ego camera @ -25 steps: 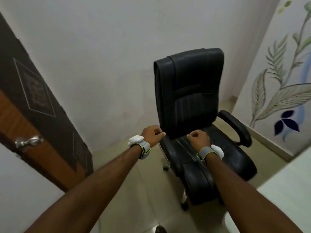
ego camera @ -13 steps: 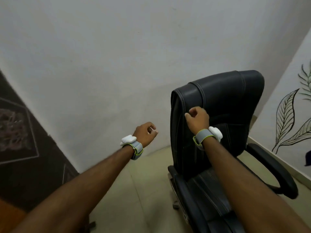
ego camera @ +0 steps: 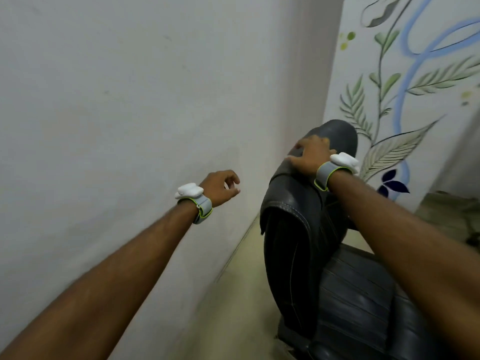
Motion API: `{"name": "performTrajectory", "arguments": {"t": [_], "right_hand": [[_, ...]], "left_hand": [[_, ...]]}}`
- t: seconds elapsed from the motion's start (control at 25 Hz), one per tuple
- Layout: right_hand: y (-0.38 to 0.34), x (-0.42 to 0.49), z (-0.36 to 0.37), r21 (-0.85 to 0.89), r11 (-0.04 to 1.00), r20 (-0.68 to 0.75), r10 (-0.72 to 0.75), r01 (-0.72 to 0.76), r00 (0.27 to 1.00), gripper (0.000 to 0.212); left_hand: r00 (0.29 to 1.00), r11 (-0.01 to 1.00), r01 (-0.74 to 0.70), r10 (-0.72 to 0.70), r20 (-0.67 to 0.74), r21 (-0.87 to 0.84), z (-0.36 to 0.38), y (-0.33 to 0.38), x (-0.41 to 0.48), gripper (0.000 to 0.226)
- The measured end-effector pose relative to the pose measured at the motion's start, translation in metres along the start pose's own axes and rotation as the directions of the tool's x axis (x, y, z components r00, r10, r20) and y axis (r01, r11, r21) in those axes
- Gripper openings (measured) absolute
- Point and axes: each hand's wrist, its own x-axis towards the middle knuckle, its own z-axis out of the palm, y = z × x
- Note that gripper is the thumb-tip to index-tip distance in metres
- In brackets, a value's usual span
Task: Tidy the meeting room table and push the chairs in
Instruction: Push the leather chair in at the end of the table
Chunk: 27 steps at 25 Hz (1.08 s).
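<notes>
The black chair (ego camera: 298, 242), at 4 o'clock by the wall (ego camera: 130, 100), is gripped at its top edge by the curled right hand (ego camera: 309, 158). The left hand (ego camera: 220, 187), at its 9 o'clock, is loosely curled and empty. It should probably be added so the chair is steered straight.

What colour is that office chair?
The chair is black, with pale stitching along its seams, shown in the head view.

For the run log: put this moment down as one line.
stage: chair push-in | right hand: holds top of black chair backrest | left hand: loosely curled, holds nothing, apart from chair
</notes>
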Motion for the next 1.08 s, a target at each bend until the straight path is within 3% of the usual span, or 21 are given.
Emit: {"name": "performTrajectory", "arguments": {"t": [0.12,0.32,0.52,0.6,0.72,0.84,0.96,1.08], "right_hand": [[0.008,0.024,0.016,-0.062,0.998,0.106,0.029,-0.022,0.994,0.049],[0.023,0.067,0.028,-0.031,0.996,0.045,0.089,-0.087,0.995,0.058],[0.026,0.064,0.030,0.061,0.966,-0.022,0.253,-0.252,0.967,0.078],[0.017,0.049,0.027,0.084,0.952,-0.021,0.297,-0.295,0.954,0.079],[-0.008,0.020,0.031,-0.061,0.914,-0.011,0.401,-0.401,0.916,0.090],[-0.047,0.006,0.051,-0.228,0.812,0.044,0.560,-0.538,0.827,0.122],[-0.056,0.004,0.054,-0.156,0.710,0.003,0.695,-0.687,0.719,0.137],[-0.058,-0.001,0.047,-0.120,0.673,0.018,0.737,-0.730,0.676,0.136]], "left_hand": [[0.972,0.983,-0.171,0.157,0.176,0.068,0.010,-0.001,0.073,0.024],[0.865,0.894,-0.434,0.378,0.331,0.111,0.041,0.020,0.182,0.048],[0.667,0.726,-0.686,0.599,0.444,0.052,0.070,0.052,0.251,0.065],[0.555,0.572,-0.814,0.717,0.421,0.100,0.077,0.058,0.274,0.081],[0.240,0.185,-0.969,0.850,0.469,0.161,0.087,0.081,0.306,0.112],[-0.037,-0.158,-0.974,0.816,0.578,0.161,0.089,0.106,0.316,0.130],[-0.111,-0.145,-0.989,0.806,0.581,0.012,0.088,0.110,0.317,0.133],[-0.157,-0.142,-0.987,0.843,0.514,-0.069,0.089,0.100,0.318,0.124]]}}
